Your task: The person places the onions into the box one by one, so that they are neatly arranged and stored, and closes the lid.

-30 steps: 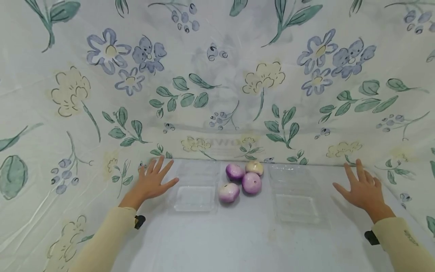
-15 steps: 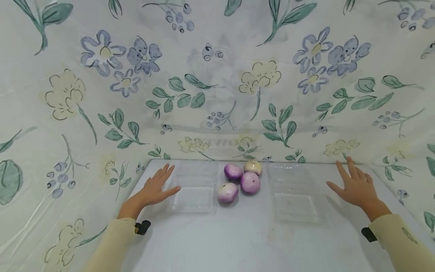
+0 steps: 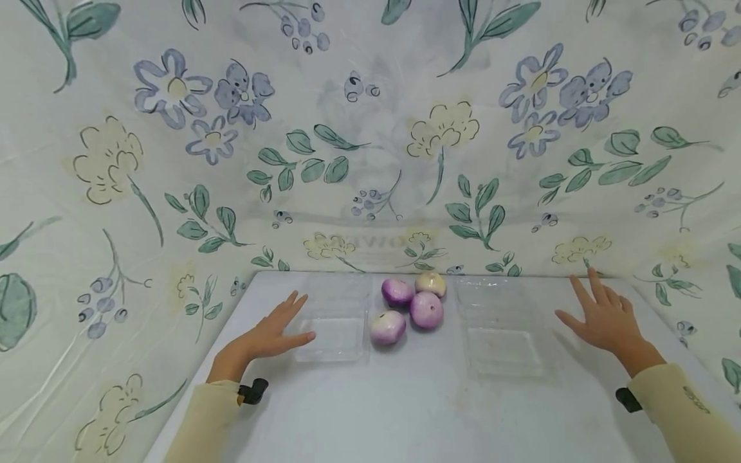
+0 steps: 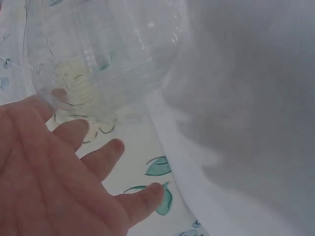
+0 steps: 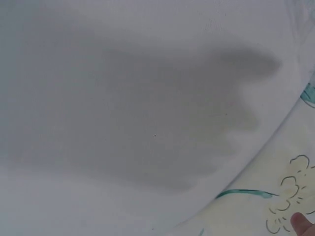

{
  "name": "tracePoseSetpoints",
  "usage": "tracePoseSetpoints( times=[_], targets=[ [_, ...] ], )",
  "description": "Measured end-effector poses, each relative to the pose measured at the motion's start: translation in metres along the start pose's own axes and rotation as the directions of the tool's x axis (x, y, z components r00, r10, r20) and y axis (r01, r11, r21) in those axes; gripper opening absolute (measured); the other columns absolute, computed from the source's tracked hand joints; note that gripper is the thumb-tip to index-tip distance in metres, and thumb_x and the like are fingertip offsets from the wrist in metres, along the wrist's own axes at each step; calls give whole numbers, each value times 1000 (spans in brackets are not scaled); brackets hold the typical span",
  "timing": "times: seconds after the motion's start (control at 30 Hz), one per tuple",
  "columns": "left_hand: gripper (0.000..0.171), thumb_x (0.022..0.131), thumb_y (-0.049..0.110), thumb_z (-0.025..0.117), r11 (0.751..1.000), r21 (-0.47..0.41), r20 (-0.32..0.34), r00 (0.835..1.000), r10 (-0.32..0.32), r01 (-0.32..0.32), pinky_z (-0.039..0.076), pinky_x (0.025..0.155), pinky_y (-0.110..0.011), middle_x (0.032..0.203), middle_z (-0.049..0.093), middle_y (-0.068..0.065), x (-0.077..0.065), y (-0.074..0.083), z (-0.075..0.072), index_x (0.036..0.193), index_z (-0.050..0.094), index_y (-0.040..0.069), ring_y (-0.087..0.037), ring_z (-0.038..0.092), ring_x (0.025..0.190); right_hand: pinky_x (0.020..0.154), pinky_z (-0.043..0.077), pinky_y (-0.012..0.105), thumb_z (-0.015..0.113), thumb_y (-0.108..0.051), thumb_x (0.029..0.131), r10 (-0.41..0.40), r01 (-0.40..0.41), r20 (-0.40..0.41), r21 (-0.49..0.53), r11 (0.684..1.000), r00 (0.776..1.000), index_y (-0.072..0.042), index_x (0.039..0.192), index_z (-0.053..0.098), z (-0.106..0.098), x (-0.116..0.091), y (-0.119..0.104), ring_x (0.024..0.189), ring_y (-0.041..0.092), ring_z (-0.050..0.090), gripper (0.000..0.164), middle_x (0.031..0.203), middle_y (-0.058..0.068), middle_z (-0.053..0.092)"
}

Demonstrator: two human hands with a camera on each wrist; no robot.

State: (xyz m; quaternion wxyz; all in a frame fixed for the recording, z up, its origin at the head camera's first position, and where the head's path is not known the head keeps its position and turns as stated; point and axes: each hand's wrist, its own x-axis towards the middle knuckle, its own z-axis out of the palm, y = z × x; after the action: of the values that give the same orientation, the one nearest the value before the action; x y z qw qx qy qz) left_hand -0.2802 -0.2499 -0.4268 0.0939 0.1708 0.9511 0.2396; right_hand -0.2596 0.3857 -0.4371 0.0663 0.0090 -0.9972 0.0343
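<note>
In the head view my left hand (image 3: 272, 331) has its fingers extended and thumb pointing right, overlapping the left side of a clear plastic container (image 3: 336, 344). The left wrist view shows the palm and spread fingers (image 4: 103, 160) beside the container's clear wall (image 4: 128, 54), holding nothing. My right hand (image 3: 608, 321) hovers with fingers spread, to the right of a second clear plastic container (image 3: 503, 354). Only one fingertip (image 5: 301, 223) enters the right wrist view, with the hand's shadow on the table. Between the containers sit several onions: a purple one (image 3: 397, 292), others pinkish or pale.
A white tabletop (image 3: 405, 411) lies under everything. Its far edge meets a floral-print sheet (image 3: 382, 161) hanging behind, which also runs down the left and right sides.
My left hand has moved right and nearer to me, turning so it overlaps the left container. My right hand has shifted slightly left, fingers still spread. Onions and containers stay put.
</note>
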Motion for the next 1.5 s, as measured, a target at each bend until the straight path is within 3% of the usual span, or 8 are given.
tracePoseSetpoints(
  times=[0.23, 0.53, 0.83, 1.2, 1.5],
  targets=[
    [96, 90, 56, 62, 1000, -21, 40, 999, 2, -1, 13, 110, -77, 165, 1, -25, -1, 3, 9, 159, 15, 7, -51, 9, 149, 107, 14, 78, 51, -61, 94, -10, 10, -1, -17, 1000, 1000, -4, 157, 14, -4, 2, -2, 134, 61, 20, 92, 161, 30, -6],
    [93, 89, 52, 65, 1000, 7, -13, 1000, 20, -20, 12, 108, -79, 163, 0, -29, -2, 1, 19, 158, 20, 8, -54, 8, 147, 108, 14, 77, 51, -59, 95, -56, 54, -28, -52, 997, 998, -6, 156, 18, -11, 15, -8, 137, 58, 19, 88, 162, 29, -1],
    [94, 88, 51, 67, 1000, -6, -8, 1000, 21, -21, 16, 109, -77, 163, 0, -28, -4, 2, 18, 157, 21, 7, -55, 10, 147, 109, 13, 76, 46, -63, 96, -72, 72, 1, -42, 997, 997, -7, 158, 12, -24, 26, -33, 140, 58, 17, 90, 163, 27, -7],
    [95, 87, 52, 67, 1000, -27, 4, 1000, -4, 4, 17, 110, -75, 164, -2, -26, -1, 1, 23, 158, 21, 9, -54, 10, 147, 109, 15, 77, 49, -59, 96, -111, 111, 11, -68, 991, 994, -8, 157, 14, -37, 37, -64, 141, 55, 19, 87, 163, 27, -4],
    [95, 87, 52, 67, 999, -39, -10, 1000, 13, -14, 17, 110, -76, 164, -2, -27, -1, 0, 23, 157, 21, 6, -54, 9, 147, 110, 19, 75, 53, -55, 95, -157, 156, -12, -57, 986, 987, -8, 158, 14, -40, 43, -84, 143, 52, 19, 87, 164, 25, -3]
  ],
)
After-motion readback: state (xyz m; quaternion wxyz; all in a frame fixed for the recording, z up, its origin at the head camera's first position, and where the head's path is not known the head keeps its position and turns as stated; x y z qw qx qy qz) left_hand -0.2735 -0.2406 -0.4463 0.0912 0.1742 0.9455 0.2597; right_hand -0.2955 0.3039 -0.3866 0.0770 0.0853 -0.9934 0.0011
